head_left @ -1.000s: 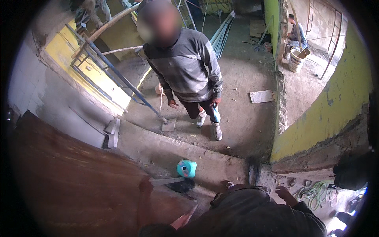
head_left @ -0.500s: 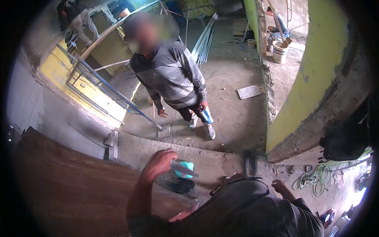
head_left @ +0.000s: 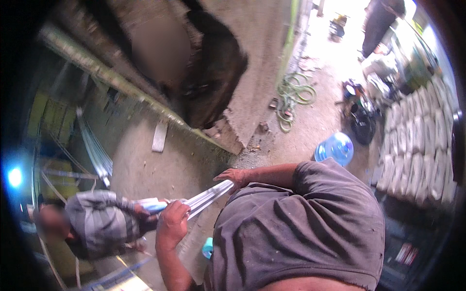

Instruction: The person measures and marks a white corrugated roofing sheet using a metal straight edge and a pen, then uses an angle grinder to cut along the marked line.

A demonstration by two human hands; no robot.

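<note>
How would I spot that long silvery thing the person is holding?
Start at the wearer's dark grey T-shirt filling the lower middle. Just left of it, the left hand and right hand both grip a bundle of long pale metal strips, slanting down to a person in a striped grey top. Unlike the loose strips on the ground, it is held.

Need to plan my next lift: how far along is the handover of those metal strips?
Done: the bundle of metal strips is lifted, slanting up from the lower level. In hand: the left hand grips it, the right hand is at its upper end, and the person below holds the lower end. Left: freeing it from that person's hold.
</note>
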